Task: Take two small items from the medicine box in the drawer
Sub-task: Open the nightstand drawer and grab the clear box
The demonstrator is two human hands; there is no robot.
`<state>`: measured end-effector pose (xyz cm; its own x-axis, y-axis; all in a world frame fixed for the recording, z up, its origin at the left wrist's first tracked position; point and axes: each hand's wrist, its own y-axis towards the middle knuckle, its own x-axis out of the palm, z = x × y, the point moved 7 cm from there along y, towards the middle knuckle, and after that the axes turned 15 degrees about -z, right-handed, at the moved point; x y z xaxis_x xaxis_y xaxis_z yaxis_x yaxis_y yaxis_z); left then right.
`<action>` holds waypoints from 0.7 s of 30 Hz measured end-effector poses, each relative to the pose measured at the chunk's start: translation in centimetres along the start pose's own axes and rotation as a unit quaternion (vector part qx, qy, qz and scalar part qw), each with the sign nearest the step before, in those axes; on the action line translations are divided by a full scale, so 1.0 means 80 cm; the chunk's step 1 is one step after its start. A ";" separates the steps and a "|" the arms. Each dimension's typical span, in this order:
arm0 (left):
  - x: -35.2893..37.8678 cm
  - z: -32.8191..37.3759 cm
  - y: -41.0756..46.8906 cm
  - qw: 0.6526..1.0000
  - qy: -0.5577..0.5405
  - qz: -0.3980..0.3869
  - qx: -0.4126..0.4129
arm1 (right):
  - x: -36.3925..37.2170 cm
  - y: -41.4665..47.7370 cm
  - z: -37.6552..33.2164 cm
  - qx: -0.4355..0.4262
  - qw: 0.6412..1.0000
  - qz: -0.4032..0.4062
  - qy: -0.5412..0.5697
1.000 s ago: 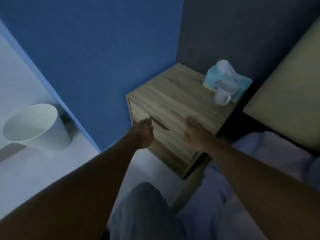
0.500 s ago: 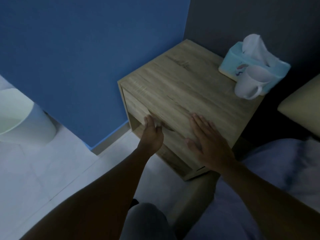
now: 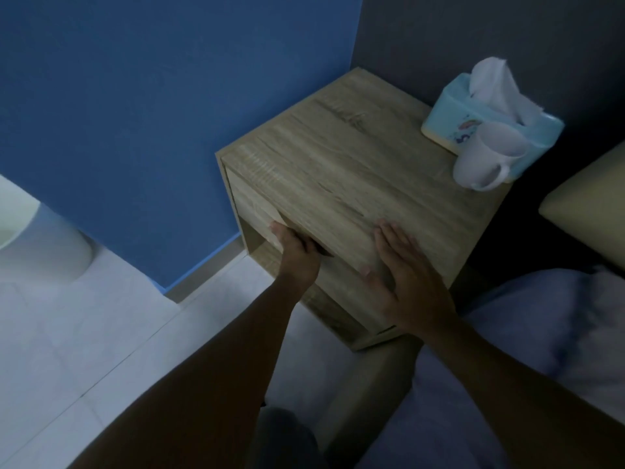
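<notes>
A wooden bedside cabinet (image 3: 355,164) stands in the corner. Its drawer (image 3: 252,211) is closed, so the medicine box and its contents are hidden. My left hand (image 3: 297,252) is at the drawer front, with the fingers hooked into the dark handle slot. My right hand (image 3: 402,269) lies flat with fingers spread on the near edge of the cabinet top and holds nothing.
A light blue tissue box (image 3: 487,126) and a white mug (image 3: 483,160) sit at the back right of the cabinet top. A white bin (image 3: 40,245) stands on the tiled floor at left. The blue wall is behind, and bedding (image 3: 541,333) lies at right.
The view has moved closer over the cabinet. My left hand's fingers have gone into the handle slot. My right hand has slid further onto the top edge.
</notes>
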<state>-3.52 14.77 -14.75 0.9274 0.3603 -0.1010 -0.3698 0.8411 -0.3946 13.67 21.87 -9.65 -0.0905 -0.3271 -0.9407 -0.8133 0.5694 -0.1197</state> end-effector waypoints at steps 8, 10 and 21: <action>-0.022 -0.023 -0.028 1.000 -0.022 0.003 -0.021 | 0.000 0.000 -0.001 0.000 0.999 -0.037 -0.010; -0.030 -0.032 -0.044 0.999 -0.039 -0.006 -0.023 | -0.001 0.001 -0.006 -0.016 0.998 -0.053 -0.040; -0.081 -0.087 -0.124 0.998 -0.036 -0.011 -0.042 | 0.001 -0.003 -0.026 -0.088 0.988 -0.056 -0.114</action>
<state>-5.48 1.28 -16.57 0.9278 0.3720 -0.0274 -0.3401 0.8134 -0.4720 12.65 20.17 -9.03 0.1223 -0.1903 -0.9741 -0.8998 0.3929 -0.1897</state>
